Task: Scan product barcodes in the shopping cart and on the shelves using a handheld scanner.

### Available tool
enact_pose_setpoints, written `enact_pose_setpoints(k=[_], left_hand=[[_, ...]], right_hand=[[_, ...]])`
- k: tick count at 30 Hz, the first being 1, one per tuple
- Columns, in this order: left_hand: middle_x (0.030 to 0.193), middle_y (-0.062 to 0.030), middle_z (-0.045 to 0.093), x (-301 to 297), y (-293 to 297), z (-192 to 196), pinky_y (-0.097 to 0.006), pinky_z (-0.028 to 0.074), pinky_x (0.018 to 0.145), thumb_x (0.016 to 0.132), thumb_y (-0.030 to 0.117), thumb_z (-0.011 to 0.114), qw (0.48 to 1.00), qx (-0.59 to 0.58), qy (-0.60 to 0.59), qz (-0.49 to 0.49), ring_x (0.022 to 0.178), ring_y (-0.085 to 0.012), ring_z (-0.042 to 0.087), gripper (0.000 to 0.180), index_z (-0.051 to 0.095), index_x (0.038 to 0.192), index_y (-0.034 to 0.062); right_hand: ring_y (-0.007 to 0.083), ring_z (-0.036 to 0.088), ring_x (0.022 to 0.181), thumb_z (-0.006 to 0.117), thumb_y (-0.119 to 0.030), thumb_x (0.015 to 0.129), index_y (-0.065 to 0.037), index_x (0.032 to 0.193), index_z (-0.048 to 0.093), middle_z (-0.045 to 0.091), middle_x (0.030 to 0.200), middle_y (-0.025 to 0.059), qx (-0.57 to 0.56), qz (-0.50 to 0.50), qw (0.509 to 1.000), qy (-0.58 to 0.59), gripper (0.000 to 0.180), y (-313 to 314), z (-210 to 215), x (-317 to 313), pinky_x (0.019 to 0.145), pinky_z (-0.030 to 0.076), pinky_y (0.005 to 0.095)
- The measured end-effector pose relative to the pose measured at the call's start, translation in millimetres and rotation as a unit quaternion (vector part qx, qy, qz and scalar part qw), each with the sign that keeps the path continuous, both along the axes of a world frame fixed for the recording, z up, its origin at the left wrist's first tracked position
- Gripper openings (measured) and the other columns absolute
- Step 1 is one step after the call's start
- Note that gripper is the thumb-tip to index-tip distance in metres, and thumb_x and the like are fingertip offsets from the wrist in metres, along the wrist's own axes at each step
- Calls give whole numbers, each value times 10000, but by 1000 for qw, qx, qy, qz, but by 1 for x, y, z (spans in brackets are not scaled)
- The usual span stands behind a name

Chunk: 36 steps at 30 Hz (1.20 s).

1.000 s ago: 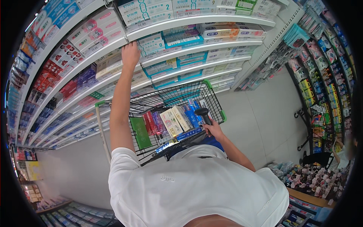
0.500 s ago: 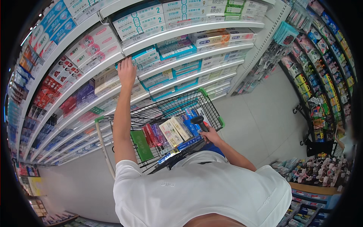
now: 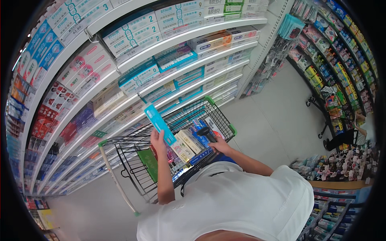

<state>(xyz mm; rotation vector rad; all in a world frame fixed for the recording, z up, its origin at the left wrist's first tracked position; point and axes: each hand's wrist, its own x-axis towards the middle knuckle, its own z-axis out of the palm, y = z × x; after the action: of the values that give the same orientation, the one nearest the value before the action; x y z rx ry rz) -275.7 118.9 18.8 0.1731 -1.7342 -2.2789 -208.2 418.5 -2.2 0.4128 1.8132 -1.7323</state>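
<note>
A long teal toothpaste box (image 3: pixel 159 123) is held in my left hand (image 3: pixel 158 139), tilted above the shopping cart (image 3: pixel 132 154). My right hand (image 3: pixel 218 145) grips a black handheld scanner (image 3: pixel 206 133) over the cart's right side. Inside the cart, cream boxes (image 3: pixel 188 145) stand in a row with blue boxes (image 3: pixel 198 125) beside them. Red and purple boxes lie partly hidden behind my left hand. A green panel (image 3: pixel 147 164) sits at the cart's left end.
Long white shelves (image 3: pixel 177 34) of toothpaste boxes curve along the far and left sides. Grey floor (image 3: pixel 265 120) lies right of the cart. Another person (image 3: pixel 360 130) sits or crouches at far right near another cart (image 3: pixel 337 105). Hanging goods line the right wall.
My left hand has come back from the shelf and down over the cart, now with the teal box in it. The right hand still has the scanner. The whole view has shifted slightly.
</note>
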Motion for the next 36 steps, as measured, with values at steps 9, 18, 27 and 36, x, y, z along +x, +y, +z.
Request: enact_pose_setpoints(k=[9,18,27,36], left_hand=[[1142,-124,616,111,9,-83,-402,481,918,835,44,612,943,261,-194,-66,1058,-251,599,441,484,1252,-21],[1220,-146,583,104,-2,-63,-419,448,977,762,45,584,939,293,-164,-78,1106,-280,580,544,454,1286,-17],[1235,-155,581,109,11,-75,-415,439,1000,707,88,545,904,383,-155,-114,1134,-289,570,611,455,1304,-8],[1295,-168,528,112,14,-63,-472,428,1010,676,169,605,910,371,-119,-145,1179,-321,536,772,363,1388,-5]], right_hand=[[96,543,494,666,-148,828,-6,1040,507,542,615,17,-41,46,997,39,301,-27,21,-23,377,404,230],[128,573,532,629,-96,864,-57,1099,480,596,685,71,-128,101,986,29,281,-45,29,-17,406,436,258],[144,588,587,584,-95,884,-58,1260,436,611,759,109,-200,97,974,35,405,-47,39,-12,473,468,272],[209,614,697,575,-106,866,-36,1321,378,622,823,156,-267,139,951,65,501,-53,52,-4,657,507,322]])
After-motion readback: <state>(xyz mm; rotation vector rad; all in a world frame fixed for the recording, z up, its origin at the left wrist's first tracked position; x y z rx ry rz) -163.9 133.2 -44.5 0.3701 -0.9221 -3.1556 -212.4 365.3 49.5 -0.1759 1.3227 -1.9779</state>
